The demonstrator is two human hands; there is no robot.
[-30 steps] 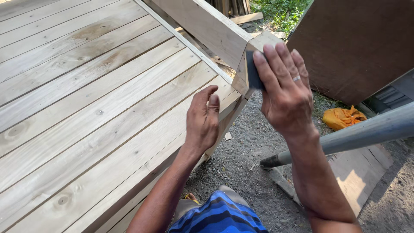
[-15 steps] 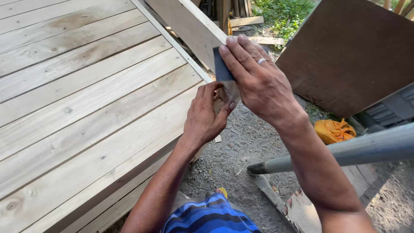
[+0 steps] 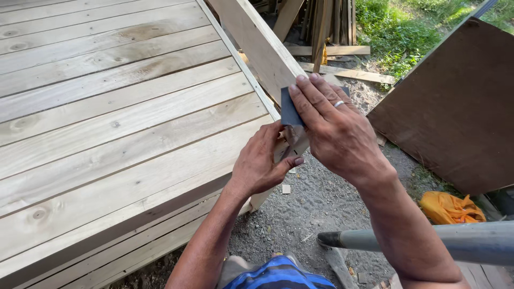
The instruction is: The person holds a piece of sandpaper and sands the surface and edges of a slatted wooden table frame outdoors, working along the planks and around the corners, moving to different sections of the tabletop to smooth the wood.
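Plank panel lies flat, its corner at the hands. Right hand presses a dark sanding sheet flat-fingered onto that corner; left hand braces below, fingers curled on the edge. Judgement: even pressure, sheet kept flush, gives a clean edge.

Bright daylight, sharp focus throughout. Glare on pale planked wooden deck at upper left; grey gravel ground at lower centre shaded. Slight wide-angle bowing toward frame edges.
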